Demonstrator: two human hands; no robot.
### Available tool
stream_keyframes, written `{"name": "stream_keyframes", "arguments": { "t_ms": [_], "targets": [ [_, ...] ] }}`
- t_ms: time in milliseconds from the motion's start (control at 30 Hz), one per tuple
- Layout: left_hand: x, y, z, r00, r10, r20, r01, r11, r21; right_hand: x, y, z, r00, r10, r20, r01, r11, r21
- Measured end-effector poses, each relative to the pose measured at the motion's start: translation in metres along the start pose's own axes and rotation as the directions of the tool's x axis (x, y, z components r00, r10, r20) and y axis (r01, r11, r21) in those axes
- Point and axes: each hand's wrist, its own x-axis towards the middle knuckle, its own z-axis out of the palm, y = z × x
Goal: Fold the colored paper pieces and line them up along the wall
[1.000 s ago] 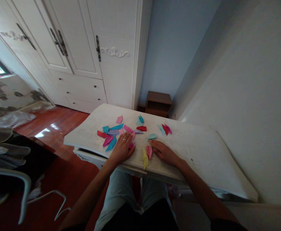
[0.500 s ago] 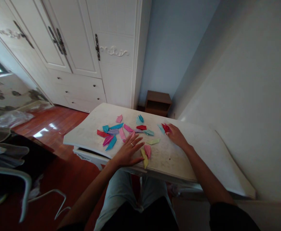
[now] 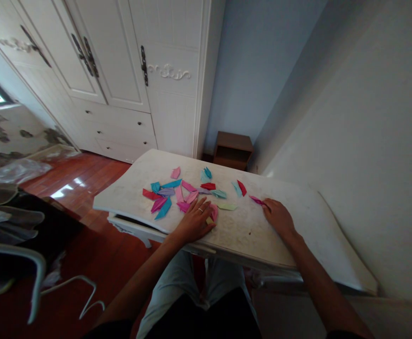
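Note:
My right hand (image 3: 279, 217) pinches one end of a magenta folded paper piece (image 3: 256, 200) at the right of the table. Just left of that piece lie a red folded paper (image 3: 241, 188) and a pale blue one (image 3: 236, 188), side by side. My left hand (image 3: 196, 221) rests palm down with its fingers stretched out, partly covering a pink paper piece (image 3: 214, 212) and a yellow one (image 3: 209, 220). A light green strip (image 3: 227, 206) lies beyond its fingertips. Several pink, blue, purple and red folded papers, among them a blue one (image 3: 163, 208), form a loose cluster to its left.
The papers lie on a white table (image 3: 121, 188) with a drawer (image 3: 135, 227) slightly open at its front left. Behind stand a white wardrobe (image 3: 173, 103) and a small brown cabinet (image 3: 234, 141). A wall (image 3: 368, 141) rises on the right.
My right hand has moved right and nearer, with the magenta paper, leaving the red piece beside the pale blue one. My left hand has shifted slightly right, over the yellow and pink papers.

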Motion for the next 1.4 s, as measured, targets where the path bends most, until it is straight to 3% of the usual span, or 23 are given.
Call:
{"name": "stream_keyframes", "arguments": {
  "t_ms": [167,300,433,667,833,967,1133,1267,1400],
  "targets": [
    [-0.001,-0.002,0.003,0.995,-0.074,-0.062,0.075,0.997,0.014,-0.051,-0.036,-0.016,0.993,-0.116,0.000,0.116,0.992,0.043],
    [-0.003,-0.002,0.004,0.992,-0.098,-0.076,0.100,0.995,0.018,-0.062,-0.081,-0.018,0.958,-0.283,0.040,0.272,0.947,0.172],
    [-0.005,-0.002,0.001,0.992,-0.097,-0.080,0.097,0.995,-0.011,-0.029,-0.112,-0.012,0.935,-0.350,0.060,0.333,0.923,0.194],
    [-0.008,0.000,-0.003,0.996,-0.066,-0.052,0.064,0.997,-0.035,0.034,-0.124,-0.001,0.939,-0.312,0.142,0.300,0.949,0.102],
    [-0.010,0.001,-0.002,0.999,-0.049,-0.024,0.047,0.997,-0.060,0.041,-0.120,0.000,0.956,-0.287,0.060,0.275,0.948,0.161],
    [-0.011,0.001,-0.003,0.999,-0.021,-0.036,0.018,0.996,-0.087,0.058,-0.094,0.006,0.983,-0.183,-0.013,0.183,0.973,0.142],
    [-0.011,0.001,-0.003,0.996,-0.036,-0.083,0.028,0.995,-0.093,0.079,-0.051,0.018,0.985,-0.128,0.116,0.118,0.989,0.089],
    [-0.011,0.002,-0.003,0.975,-0.086,-0.203,0.071,0.994,-0.079,0.068,-0.034,0.019,0.989,-0.078,0.128,0.073,0.996,0.044],
    [-0.015,0.000,-0.001,0.893,-0.177,-0.414,0.158,0.984,-0.081,0.033,-0.039,0.007,0.997,-0.003,0.077,0.006,0.999,-0.036]
  ]
}}
